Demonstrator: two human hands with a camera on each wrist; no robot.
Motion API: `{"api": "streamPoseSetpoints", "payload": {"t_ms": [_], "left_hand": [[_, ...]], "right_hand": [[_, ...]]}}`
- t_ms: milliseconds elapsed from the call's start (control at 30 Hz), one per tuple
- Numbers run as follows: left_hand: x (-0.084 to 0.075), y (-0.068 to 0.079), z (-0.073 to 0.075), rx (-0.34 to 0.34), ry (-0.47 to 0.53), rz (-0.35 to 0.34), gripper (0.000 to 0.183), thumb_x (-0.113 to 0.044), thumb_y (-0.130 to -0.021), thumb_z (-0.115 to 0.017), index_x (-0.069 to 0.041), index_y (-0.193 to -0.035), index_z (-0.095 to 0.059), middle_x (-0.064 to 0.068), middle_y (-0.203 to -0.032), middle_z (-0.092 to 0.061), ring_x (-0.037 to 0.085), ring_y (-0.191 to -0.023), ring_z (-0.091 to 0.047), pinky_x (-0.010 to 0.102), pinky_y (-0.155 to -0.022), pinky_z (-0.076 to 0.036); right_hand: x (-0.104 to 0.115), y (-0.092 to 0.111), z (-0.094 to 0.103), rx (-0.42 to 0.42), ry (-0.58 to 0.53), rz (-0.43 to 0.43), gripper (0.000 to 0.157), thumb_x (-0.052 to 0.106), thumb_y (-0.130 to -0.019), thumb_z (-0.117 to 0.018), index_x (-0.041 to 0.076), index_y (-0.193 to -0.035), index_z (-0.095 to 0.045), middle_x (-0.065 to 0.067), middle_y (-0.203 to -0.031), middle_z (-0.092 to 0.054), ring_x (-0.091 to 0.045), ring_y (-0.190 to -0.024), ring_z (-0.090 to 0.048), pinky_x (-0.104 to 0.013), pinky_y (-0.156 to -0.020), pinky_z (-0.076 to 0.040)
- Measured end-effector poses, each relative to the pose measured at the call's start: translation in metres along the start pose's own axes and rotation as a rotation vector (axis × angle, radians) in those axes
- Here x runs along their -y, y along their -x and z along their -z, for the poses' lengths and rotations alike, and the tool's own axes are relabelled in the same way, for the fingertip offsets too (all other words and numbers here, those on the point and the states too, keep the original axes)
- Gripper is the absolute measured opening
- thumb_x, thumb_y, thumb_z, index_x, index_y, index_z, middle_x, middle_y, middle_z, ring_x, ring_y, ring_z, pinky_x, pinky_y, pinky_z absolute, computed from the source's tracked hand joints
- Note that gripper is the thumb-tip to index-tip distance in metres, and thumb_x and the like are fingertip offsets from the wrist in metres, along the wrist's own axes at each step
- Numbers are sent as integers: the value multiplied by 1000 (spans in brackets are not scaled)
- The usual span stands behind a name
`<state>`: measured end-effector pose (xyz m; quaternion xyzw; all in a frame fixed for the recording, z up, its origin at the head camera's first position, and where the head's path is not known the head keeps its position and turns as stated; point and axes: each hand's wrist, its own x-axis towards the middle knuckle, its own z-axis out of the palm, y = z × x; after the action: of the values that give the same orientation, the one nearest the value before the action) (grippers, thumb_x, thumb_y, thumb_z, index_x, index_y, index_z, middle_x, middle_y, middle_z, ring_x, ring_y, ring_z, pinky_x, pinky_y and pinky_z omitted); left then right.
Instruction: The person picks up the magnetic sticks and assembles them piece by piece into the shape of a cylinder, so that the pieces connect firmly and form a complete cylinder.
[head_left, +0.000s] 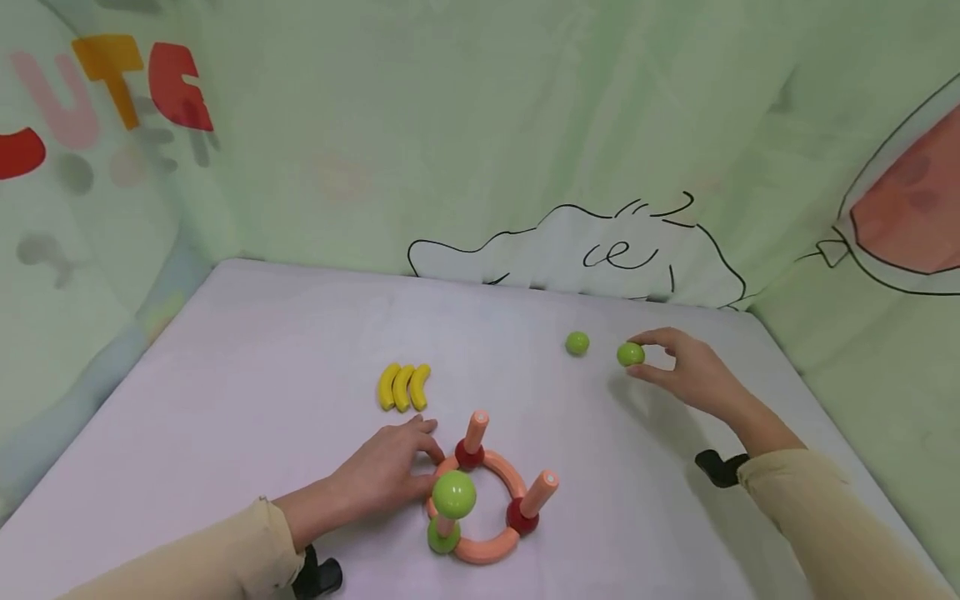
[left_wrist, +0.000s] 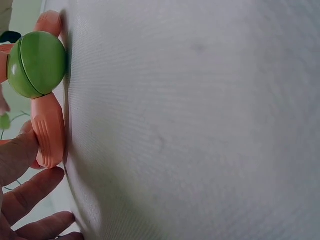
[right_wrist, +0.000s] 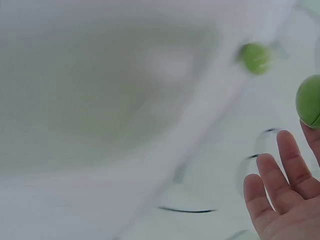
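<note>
On the table in the head view, an orange ring point(head_left: 489, 550) is made of curved segments joined by two red balls point(head_left: 522, 518) and a green ball point(head_left: 441, 540). Orange sticks point(head_left: 540, 493) rise from these balls; a green ball point(head_left: 454, 493) tops the nearest one. My left hand point(head_left: 378, 471) pinches the ring's left side, its thumb and fingers on an orange segment point(left_wrist: 48, 131). At the right, my right hand point(head_left: 693, 371) holds a loose green ball point(head_left: 631, 354) between thumb and fingertips, above the table. Its other fingers are spread in the right wrist view.
Another green ball point(head_left: 577, 342) lies on the table left of my right hand. Three yellow banana-shaped pieces point(head_left: 402, 388) lie side by side beyond my left hand. A pale printed cloth point(head_left: 480, 150) hangs behind the white table point(head_left: 300, 333).
</note>
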<state>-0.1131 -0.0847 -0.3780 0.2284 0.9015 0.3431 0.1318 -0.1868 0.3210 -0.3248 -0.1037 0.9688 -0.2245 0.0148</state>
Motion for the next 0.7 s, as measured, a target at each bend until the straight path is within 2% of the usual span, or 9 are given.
{"api": "streamPoseSetpoints", "payload": {"t_ms": [100,167,267,333,400,467,533,700], "left_hand": [[0,0,0,-6,-5,-9,17,-19,-87,-79,-6,-98,-77,26,-143,-59,47,-141,-47,63,-116,-37],[-1,1,0,-8,-5,-12,16,-19,-88,-78,-5,-98,-78,26,-143,-59,47,-141,-48,62,-116,-37],[-1,1,1,-11,-7,-11,16,-19,-88,-78,-6,-97,-78,26,-142,-59,47,-141,-48,62,-116,-38],[-1,1,1,-9,-6,-2,16,-19,-88,-78,-6,-98,-78,26,-143,-58,47,-142,-47,62,-116,-38],[-1,0,1,-5,-6,8,16,-19,-88,-78,-6,-98,-78,26,-144,-58,47,-142,-46,62,-116,-38],[-1,0,1,-2,-8,19,17,-19,-88,-79,-6,-98,-78,25,-144,-58,46,-143,-46,62,-116,-38],[-1,0,1,0,-2,23,17,-19,-88,-78,-6,-99,-77,25,-144,-58,46,-143,-46,62,-117,-37],[1,0,1,-2,-9,-15,16,-20,-88,-78,-7,-98,-77,26,-143,-58,47,-142,-47,63,-116,-38]], "right_hand": [[25,20,7,-54,-30,94,45,23,-92,-77,2,-130,-64,-23,-140,-58,-48,-129,-52,-66,-102,-44],[42,32,9,-93,-40,167,43,20,-89,-80,6,-128,-67,-19,-138,-61,-43,-129,-55,-59,-101,-46],[67,46,8,-139,-53,302,43,15,-84,-84,11,-124,-71,-12,-135,-65,-30,-129,-57,-31,-106,-47],[82,53,5,-153,-62,391,43,13,-81,-87,14,-121,-72,-6,-132,-66,-15,-131,-56,-13,-104,-41],[95,60,1,-154,-75,470,45,11,-77,-88,17,-119,-73,-2,-131,-67,-5,-131,-54,-2,-103,-34],[104,67,-3,-140,-77,514,46,12,-76,-89,21,-118,-73,2,-130,-67,0,-133,-51,-5,-104,-38],[112,74,-6,-116,-81,539,45,14,-77,-90,25,-117,-72,4,-130,-66,-3,-135,-50,-11,-105,-42],[125,85,-10,-17,-73,509,37,25,-82,-87,34,-113,-70,11,-132,-62,-13,-141,-49,-33,-104,-53]]}}
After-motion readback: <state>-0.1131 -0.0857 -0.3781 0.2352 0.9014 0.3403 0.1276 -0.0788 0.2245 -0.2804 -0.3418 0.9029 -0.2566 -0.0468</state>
